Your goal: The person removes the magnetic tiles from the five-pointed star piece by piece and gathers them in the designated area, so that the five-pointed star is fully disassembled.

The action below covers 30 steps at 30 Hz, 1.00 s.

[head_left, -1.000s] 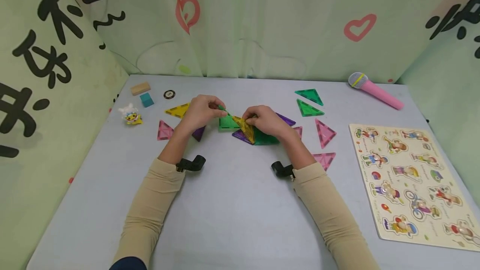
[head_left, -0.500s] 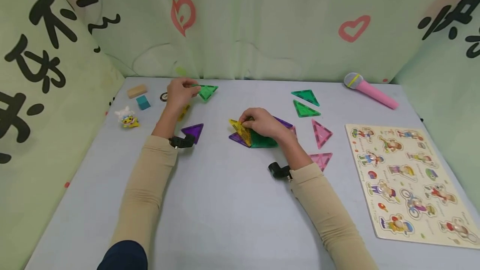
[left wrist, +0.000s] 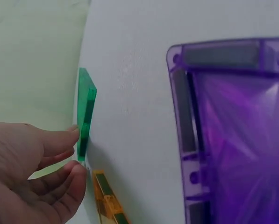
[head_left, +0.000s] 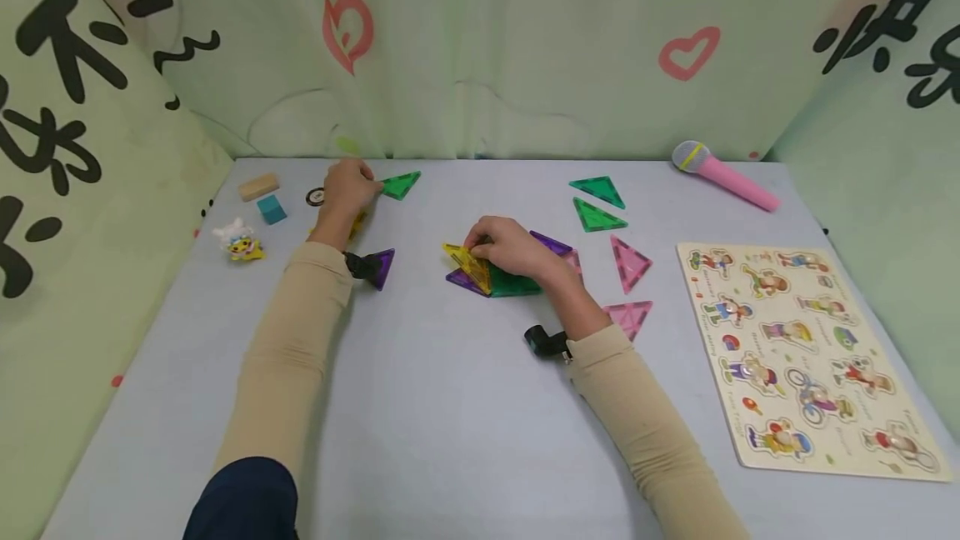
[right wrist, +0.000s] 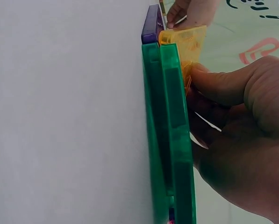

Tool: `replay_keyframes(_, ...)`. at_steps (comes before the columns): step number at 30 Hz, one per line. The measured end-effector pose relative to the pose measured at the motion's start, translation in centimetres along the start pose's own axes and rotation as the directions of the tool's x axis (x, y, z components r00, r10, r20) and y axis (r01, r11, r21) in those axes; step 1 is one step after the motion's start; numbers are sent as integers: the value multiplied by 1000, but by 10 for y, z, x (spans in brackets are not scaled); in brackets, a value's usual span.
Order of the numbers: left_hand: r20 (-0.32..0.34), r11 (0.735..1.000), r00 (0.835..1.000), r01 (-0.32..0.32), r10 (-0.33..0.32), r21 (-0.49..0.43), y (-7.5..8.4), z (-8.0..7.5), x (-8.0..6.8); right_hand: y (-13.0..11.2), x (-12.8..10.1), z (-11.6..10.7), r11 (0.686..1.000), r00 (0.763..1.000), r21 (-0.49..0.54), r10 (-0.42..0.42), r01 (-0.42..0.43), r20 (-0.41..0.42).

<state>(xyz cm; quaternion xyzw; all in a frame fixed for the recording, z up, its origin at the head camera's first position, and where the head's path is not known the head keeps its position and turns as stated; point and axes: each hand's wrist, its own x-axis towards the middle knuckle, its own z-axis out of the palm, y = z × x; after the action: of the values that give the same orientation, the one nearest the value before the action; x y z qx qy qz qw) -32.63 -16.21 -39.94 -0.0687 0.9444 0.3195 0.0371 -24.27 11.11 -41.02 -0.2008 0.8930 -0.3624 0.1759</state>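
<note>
With thumb and fingertips, my left hand (head_left: pixel 348 190) pinches one corner of a green triangular magnetic tile (head_left: pixel 401 184) near the table's far edge. In the left wrist view the green tile (left wrist: pixel 86 109) appears nearly edge-on, with the thumb against it. My right hand (head_left: pixel 506 247) pinches a yellow triangular magnetic tile (head_left: pixel 461 258) in the middle cluster. The right wrist view has the thumb on this tilted yellow tile (right wrist: pixel 190 39). Dark green tiles (right wrist: pixel 176 121), one over another, lie beside it, with a purple tile (right wrist: pixel 151 25) at their end. My right hand hides part of the cluster.
Left: a yellow tile (head_left: pixel 359 225), a purple tile (head_left: pixel 386 267), a black disc (head_left: pixel 314 197), a wooden block (head_left: pixel 258 187), a blue block (head_left: pixel 271 209) and a figurine (head_left: pixel 242 242). Right: green tiles (head_left: pixel 598 216), pink tiles (head_left: pixel 630 263), a microphone (head_left: pixel 731 179) and a picture puzzle board (head_left: pixel 810 357).
My left hand has carried the green tile away from the cluster, left and back toward the table's far edge. My right hand has stayed at the yellow tile. The head view has shifted slightly.
</note>
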Motion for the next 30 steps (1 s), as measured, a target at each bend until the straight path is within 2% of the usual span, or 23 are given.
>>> replay_keyframes(2, -8, 999, 999, -31, 31, 17, 2, 1, -2, -1, 0, 1, 1000, 1000, 1, 2, -2, 2)
replay_keyframes(4, 12, 997, 997, -72, 72, 14, 8, 4, -9, -2, 0, 1, 1000, 1000, 1, 8, -8, 3)
replay_keyframes(6, 68, 993, 991, -118, 117, 12, 16, 7, -20, -3, 0, 0, 1000, 1000, 3, 14, -14, 4)
replay_keyframes(8, 171, 987, 973, -159, 156, 0, 26, 11, -35, -3, 0, -2, 1000, 1000, 6, 19, -19, 5)
replay_keyframes(10, 301, 983, 936, -184, 182, -20, 35, 16, -52, -3, -1, -3, 1000, 1000, 8, 23, -23, 7)
replay_keyframes(12, 422, 977, 883, -212, 207, -35, 42, 20, -67, -3, -1, -4, 1000, 1000, 10, 21, -21, 2)
replay_keyframes(14, 503, 975, 837, -214, 216, -62, 46, 27, -79, -2, -1, -4, 1000, 1000, 11, 13, -13, -3)
replay_keyframes(16, 533, 975, 818, -207, 218, -81, 48, 32, -87, -1, -1, -4, 1000, 1000, 15, 7, -7, -7)
replay_keyframes(17, 531, 975, 818, -197, 220, -100, 48, 35, -90, 0, 0, -4, 1000, 1000, 19, 7, -6, -10)
replay_keyframes(21, 495, 970, 837, -157, 232, -187, 46, 42, -94, 2, -1, -5, 999, 1000, 34, 20, -19, -21)
replay_keyframes(24, 490, 965, 840, -137, 233, -224, 44, 45, -94, 3, -2, -7, 999, 999, 26, 33, -32, -21)
replay_keyframes(30, 481, 966, 854, -90, 200, -242, 40, 45, -96, -2, -9, -11, 992, 997, -102, 73, -74, -5)
